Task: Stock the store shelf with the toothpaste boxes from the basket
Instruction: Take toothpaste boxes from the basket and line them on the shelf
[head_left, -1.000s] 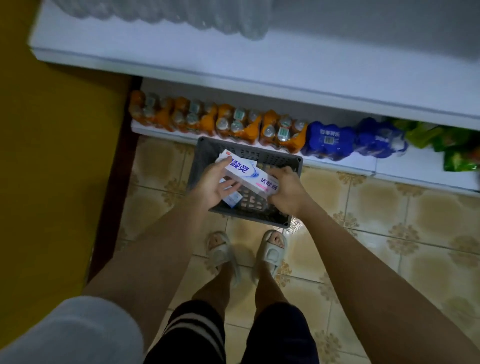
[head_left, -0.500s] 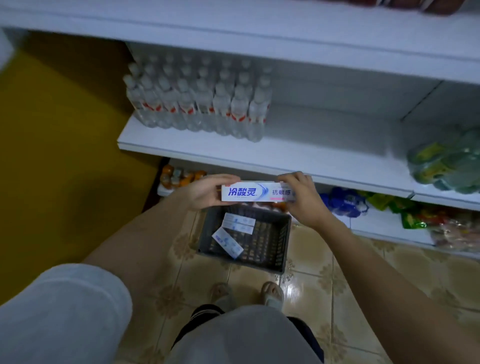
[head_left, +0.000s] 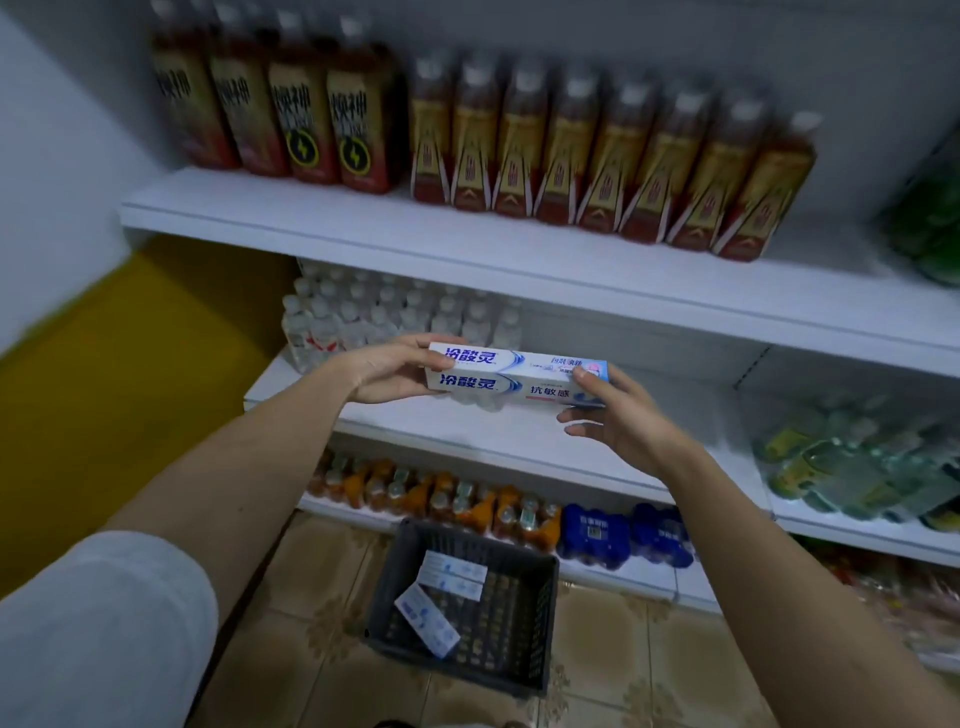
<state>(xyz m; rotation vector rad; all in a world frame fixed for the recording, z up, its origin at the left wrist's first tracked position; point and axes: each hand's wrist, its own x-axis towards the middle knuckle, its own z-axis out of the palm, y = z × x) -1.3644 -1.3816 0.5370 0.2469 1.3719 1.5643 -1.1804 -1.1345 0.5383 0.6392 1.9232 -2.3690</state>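
White toothpaste boxes (head_left: 517, 375), seemingly two, both grips.

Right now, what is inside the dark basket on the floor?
The basket holds about three toothpaste boxes lying flat, bunched toward its left side. The rest shows bare mesh bottom. Whether another box lies underneath them cannot be seen.
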